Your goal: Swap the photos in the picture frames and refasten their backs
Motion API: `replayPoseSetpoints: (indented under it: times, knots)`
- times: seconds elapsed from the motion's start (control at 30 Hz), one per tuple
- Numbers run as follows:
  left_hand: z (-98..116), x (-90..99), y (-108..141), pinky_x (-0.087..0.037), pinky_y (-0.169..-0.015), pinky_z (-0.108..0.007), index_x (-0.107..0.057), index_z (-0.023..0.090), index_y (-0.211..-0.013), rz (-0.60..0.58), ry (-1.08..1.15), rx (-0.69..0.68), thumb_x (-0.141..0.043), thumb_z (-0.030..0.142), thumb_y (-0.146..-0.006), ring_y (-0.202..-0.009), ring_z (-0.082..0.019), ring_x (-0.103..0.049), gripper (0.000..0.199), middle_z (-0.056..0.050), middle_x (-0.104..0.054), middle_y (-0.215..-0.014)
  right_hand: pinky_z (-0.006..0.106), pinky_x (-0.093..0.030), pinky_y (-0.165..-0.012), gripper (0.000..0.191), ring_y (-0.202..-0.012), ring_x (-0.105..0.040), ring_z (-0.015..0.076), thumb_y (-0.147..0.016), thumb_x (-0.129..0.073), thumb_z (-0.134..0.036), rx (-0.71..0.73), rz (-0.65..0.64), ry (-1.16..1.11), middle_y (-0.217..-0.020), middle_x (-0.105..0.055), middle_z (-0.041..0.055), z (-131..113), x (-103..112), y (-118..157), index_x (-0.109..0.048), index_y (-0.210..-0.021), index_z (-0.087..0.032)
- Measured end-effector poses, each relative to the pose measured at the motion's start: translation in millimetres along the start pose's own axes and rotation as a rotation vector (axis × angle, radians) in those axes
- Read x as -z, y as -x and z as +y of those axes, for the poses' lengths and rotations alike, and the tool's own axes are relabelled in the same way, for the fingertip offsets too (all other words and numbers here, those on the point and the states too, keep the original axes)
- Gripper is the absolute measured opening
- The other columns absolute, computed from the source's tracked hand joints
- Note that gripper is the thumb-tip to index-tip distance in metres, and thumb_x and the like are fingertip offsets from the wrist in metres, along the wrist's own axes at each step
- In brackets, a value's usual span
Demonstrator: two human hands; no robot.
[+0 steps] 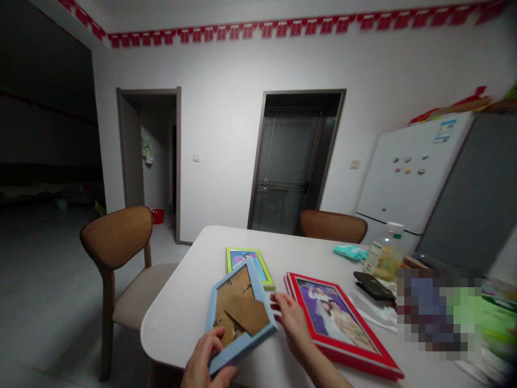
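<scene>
Thumb and fingers of our left hand [202,360] are clamped on the lower left corner of the blue frame [241,317], thumb along the near edge and fingertips over the back. We hold it tilted above the table [181,307], and we judge it light enough for one hand. Its border looks stiff and smooth, so a dry grip could slide a little; any glass on the hidden face would be its fragile part. We do best to take it by opposite sides of the border, without pressing on the thin backing board [242,299].

As for looks, the border is pale blue, the back faces us, and the board is plain brown, with small dark fittings near its edges and a dark, slanting gap low down.

Behind its upper right side the green frame [256,265] lies face up, partly covered from our view. Next comes our right hand [290,315], fingers loosely bent and a little apart, just beside the blue border; we cannot tell whether the fingertips touch it. Farthest right, the red frame [337,315] lies flat, its picture showing a white gown.
</scene>
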State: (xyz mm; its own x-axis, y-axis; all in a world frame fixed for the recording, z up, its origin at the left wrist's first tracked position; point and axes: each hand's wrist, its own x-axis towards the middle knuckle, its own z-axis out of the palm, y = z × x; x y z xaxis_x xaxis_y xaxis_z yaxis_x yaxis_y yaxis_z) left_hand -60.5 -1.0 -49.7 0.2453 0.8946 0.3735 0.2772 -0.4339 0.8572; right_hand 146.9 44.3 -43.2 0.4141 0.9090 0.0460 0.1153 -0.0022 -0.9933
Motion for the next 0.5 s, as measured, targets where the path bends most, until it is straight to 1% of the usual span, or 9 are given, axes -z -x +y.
replayPoseSetpoints:
  times: [0.07, 0.1, 0.17, 0.23, 0.3, 0.37, 0.43, 0.5]
  knots:
    - [17, -14.2, 1, -0.043, -0.079, -0.035, -0.052, 0.019, -0.074, -0.008, 0.244, 0.062, -0.055, 0.042, -0.068, -0.097, -0.025, -0.052, 0.024, -0.009, -0.059, -0.103, 0.028, -0.045, -0.054, 0.038, -0.065, -0.058, 0.0166, -0.067, -0.045, -0.052, -0.250, -0.110, -0.283, -0.075, -0.061, 0.0053, 11, -8, 29, -0.052, -0.086, -0.020]
    - [25, -23.1, 2, -0.043, -0.078, -0.034, -0.053, 0.018, -0.078, -0.029, 0.355, 0.080, -0.055, 0.045, -0.067, -0.094, -0.025, -0.054, 0.029, -0.009, -0.060, -0.101, 0.028, -0.045, -0.054, 0.040, -0.066, -0.059, 0.0168, -0.068, -0.045, -0.052, -0.292, -0.164, -0.396, -0.076, -0.062, 0.0047, 14, -14, 41, -0.050, -0.094, -0.022]
    - [39, -39.8, 3, -0.044, -0.077, -0.035, -0.052, 0.018, -0.088, -0.056, 0.526, 0.102, -0.059, 0.049, -0.062, -0.091, -0.025, -0.055, 0.041, -0.009, -0.061, -0.098, 0.029, -0.046, -0.053, 0.050, -0.065, -0.060, 0.0177, -0.066, -0.049, -0.050, -0.311, -0.135, -0.551, -0.076, -0.063, 0.0027, 13, -23, 56, -0.041, -0.108, -0.024]
    - [50, -50.6, 0, -0.043, -0.080, -0.035, -0.049, 0.018, -0.098, -0.029, 0.639, 0.123, -0.064, 0.048, -0.057, -0.094, -0.025, -0.054, 0.053, -0.009, -0.059, -0.101, 0.028, -0.047, -0.055, 0.061, -0.067, -0.060, 0.0182, -0.064, -0.053, -0.044, -0.260, -0.067, -0.628, -0.081, -0.063, 0.0023, 3, -19, 58, -0.032, -0.118, -0.023]
    - [59, -55.1, -7, -0.043, -0.081, -0.035, -0.045, 0.018, -0.105, -0.001, 0.715, 0.191, -0.064, 0.046, -0.058, -0.098, -0.025, -0.052, 0.058, -0.010, -0.057, -0.105, 0.028, -0.047, -0.057, 0.067, -0.069, -0.060, 0.0178, -0.064, -0.055, -0.038, -0.153, -0.006, -0.622, -0.089, -0.063, 0.0029, -11, 0, 51, -0.026, -0.122, -0.023]
    - [65, -58.0, -16, -0.045, -0.078, -0.035, -0.041, 0.017, -0.110, -0.029, 0.768, 0.295, -0.060, 0.047, -0.063, -0.099, -0.025, -0.052, 0.058, -0.011, -0.055, -0.108, 0.028, -0.048, -0.058, 0.066, -0.068, -0.061, 0.0173, -0.065, -0.054, -0.033, -0.049, 0.030, -0.561, -0.093, -0.063, 0.0031, -24, 31, 39, -0.026, -0.124, -0.023]
    - [68, -65.0, -25, -0.046, -0.074, -0.032, -0.042, 0.016, -0.109, -0.094, 0.801, 0.371, -0.056, 0.049, -0.066, -0.096, -0.024, -0.054, 0.056, -0.012, -0.054, -0.109, 0.029, -0.048, -0.058, 0.065, -0.064, -0.061, 0.0171, -0.064, -0.054, -0.029, -0.035, 0.044, -0.488, -0.092, -0.063, 0.0031, -30, 67, 24, -0.027, -0.124, -0.024]
    - [70, -78.8, -33, -0.046, -0.074, -0.030, -0.045, 0.015, -0.105, -0.166, 0.815, 0.397, -0.056, 0.050, -0.065, -0.092, -0.022, -0.056, 0.055, -0.013, -0.054, -0.108, 0.030, -0.049, -0.057, 0.065, -0.060, -0.061, 0.0170, -0.064, -0.055, -0.027, -0.062, 0.078, -0.415, -0.088, -0.065, 0.0027, -29, 107, 7, -0.028, -0.124, -0.025]
